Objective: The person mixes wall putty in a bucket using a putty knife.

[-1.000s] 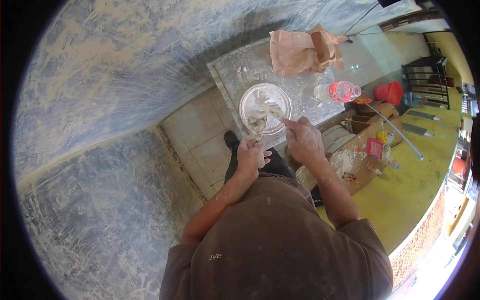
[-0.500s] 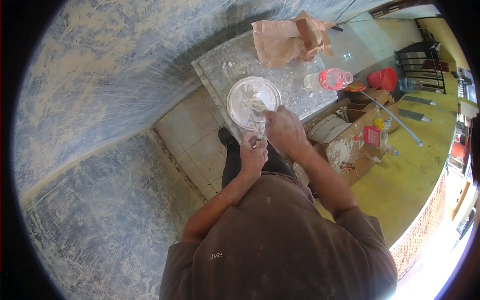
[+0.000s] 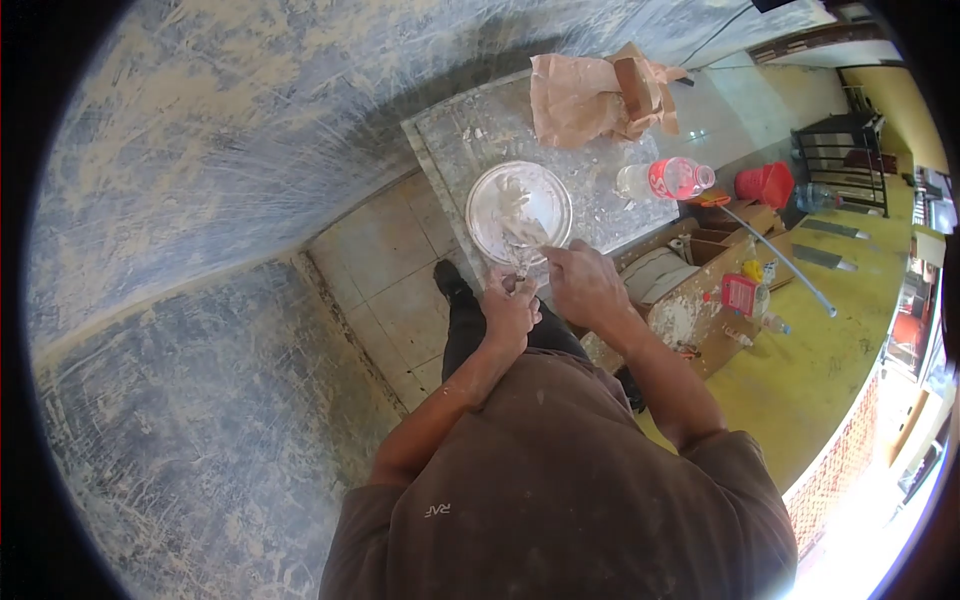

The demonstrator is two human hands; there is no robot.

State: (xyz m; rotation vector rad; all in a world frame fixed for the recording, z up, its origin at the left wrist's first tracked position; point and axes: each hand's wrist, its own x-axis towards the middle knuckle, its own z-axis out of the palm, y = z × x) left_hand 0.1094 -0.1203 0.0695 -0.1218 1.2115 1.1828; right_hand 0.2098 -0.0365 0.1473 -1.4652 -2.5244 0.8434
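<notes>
A round white tub with pale, wet putty inside stands on the near part of the smeared board. My left hand is closed below its near rim, around what looks like a putty knife coated in putty. My right hand is at the tub's lower right edge, fingers curled together. It seems to grip a second putty-smeared tool reaching toward the left one; my fingers hide most of it. Both hands are spotted with white.
Torn brown paper and a red-labelled plastic bottle lie on the board. To the right are a cardboard box, a red bucket and a long-handled tool. A patchy plastered wall rises at left.
My right hand has drawn back from over the tub toward its near rim, close to my left hand. The view has shifted slightly, so the tub and board appear lower and farther right.
</notes>
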